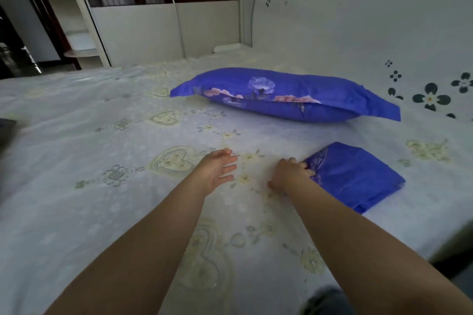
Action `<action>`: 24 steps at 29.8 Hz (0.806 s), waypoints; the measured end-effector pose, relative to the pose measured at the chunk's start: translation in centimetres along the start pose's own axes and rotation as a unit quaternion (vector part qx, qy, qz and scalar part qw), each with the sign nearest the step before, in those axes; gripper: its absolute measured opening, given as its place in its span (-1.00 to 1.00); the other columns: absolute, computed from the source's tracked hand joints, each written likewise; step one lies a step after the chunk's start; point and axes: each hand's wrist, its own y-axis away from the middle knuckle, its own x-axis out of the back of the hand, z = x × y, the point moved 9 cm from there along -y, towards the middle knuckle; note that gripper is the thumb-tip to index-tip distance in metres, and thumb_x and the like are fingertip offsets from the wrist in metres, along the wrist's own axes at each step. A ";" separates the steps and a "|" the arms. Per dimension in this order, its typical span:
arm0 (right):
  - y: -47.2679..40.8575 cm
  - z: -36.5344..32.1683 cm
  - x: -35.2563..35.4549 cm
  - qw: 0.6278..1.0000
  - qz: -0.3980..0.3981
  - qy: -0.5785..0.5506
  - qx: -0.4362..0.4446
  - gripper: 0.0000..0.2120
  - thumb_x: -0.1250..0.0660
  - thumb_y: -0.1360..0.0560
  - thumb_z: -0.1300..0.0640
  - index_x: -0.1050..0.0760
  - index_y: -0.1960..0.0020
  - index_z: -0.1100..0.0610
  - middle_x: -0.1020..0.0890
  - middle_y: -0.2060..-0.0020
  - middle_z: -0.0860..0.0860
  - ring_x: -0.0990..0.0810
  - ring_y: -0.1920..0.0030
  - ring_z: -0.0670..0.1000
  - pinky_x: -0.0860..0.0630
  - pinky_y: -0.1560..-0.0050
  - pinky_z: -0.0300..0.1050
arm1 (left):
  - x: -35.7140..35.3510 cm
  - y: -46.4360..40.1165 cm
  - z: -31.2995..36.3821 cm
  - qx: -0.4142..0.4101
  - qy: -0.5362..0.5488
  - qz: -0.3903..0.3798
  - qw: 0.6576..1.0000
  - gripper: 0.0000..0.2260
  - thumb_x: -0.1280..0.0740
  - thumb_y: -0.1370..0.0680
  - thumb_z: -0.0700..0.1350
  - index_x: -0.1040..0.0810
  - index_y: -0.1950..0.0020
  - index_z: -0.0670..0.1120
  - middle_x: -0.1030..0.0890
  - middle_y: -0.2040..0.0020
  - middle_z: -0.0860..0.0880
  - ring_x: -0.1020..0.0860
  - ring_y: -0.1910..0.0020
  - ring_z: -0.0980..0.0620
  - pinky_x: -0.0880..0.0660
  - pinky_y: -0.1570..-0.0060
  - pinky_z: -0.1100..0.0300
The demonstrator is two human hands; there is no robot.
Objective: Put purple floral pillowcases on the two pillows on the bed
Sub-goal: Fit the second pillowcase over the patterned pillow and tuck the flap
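Observation:
A pillow in a purple floral pillowcase (286, 96) lies on the bed near the headboard. Closer to me, at the right, a folded purple pillowcase (355, 174) rests flat on the sheet. My right hand (290, 174) lies at its left edge, fingers curled onto the fabric's corner. My left hand (217, 169) hovers over the sheet to the left, fingers spread, holding nothing. No second bare pillow is in view.
The bed (102, 148) has a pale sheet with heart and flower prints. A white headboard with dark flowers (384, 33) rises at the right. A wardrobe (158, 20) and shelves (69, 7) stand behind. A dark object (6, 128) sits at the bed's left edge.

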 end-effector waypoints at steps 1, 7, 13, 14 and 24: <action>-0.1 0.1 0.3 1.000 0.029 0.005 -0.006 -0.43 -0.20 -0.53 0.02 -0.16 -0.47 0.20 -0.24 -0.38 0.14 -0.22 -0.37 0.28 -0.26 -0.29 0.28 | 0.0 0.3 -0.5 0.002 0.000 -0.005 1.000 -0.80 -0.19 -0.63 -0.09 -0.42 -0.25 -0.05 -0.51 -0.30 -0.06 -0.50 -0.22 -0.06 -0.46 -0.16 0.04; 2.2 -0.3 1.9 0.982 0.174 -0.019 0.063 -0.67 -0.13 -0.53 0.29 -0.45 -0.26 0.19 -0.45 -0.22 0.15 -0.44 -0.23 0.19 -0.47 -0.06 0.07 | 2.0 2.1 -3.4 0.017 -0.005 0.023 1.000 -0.79 -0.19 -0.63 -0.08 -0.44 -0.24 -0.09 -0.52 -0.30 -0.08 -0.50 -0.24 -0.07 -0.44 -0.17 0.06; 11.3 -10.7 0.8 0.871 0.213 -0.200 0.395 -0.76 -0.20 -0.54 0.17 -0.57 -0.14 0.06 -0.61 -0.10 0.03 -0.55 -0.11 0.06 -0.45 -0.08 -0.09 | 4.9 4.2 -5.3 0.023 0.111 0.056 0.992 -0.66 -0.12 -0.62 0.13 -0.43 -0.25 -0.05 -0.59 -0.04 -0.06 -0.59 0.01 -0.10 -0.53 0.01 0.01; 14.2 -13.8 -1.0 0.855 0.177 -0.205 0.443 -0.77 -0.20 -0.55 0.13 -0.58 -0.11 0.03 -0.63 -0.07 0.01 -0.57 -0.08 0.05 -0.47 -0.10 -0.07 | 7.5 6.3 -6.2 0.020 0.125 0.082 0.989 -0.71 -0.15 -0.62 0.09 -0.48 -0.17 -0.07 -0.60 0.09 -0.07 -0.60 0.17 -0.04 -0.56 0.14 0.06; 16.9 -16.6 -3.4 0.893 0.102 -0.340 0.278 -0.70 -0.28 -0.52 -0.05 -0.55 -0.15 0.11 -0.58 -0.13 0.08 -0.52 -0.12 0.07 -0.47 -0.16 -0.01 | 20.1 13.4 -6.1 0.040 -0.097 0.225 0.969 -0.56 -0.09 -0.51 -0.43 -0.40 -0.34 -0.16 -0.55 0.05 -0.23 -0.50 0.30 -0.08 -0.46 0.49 0.34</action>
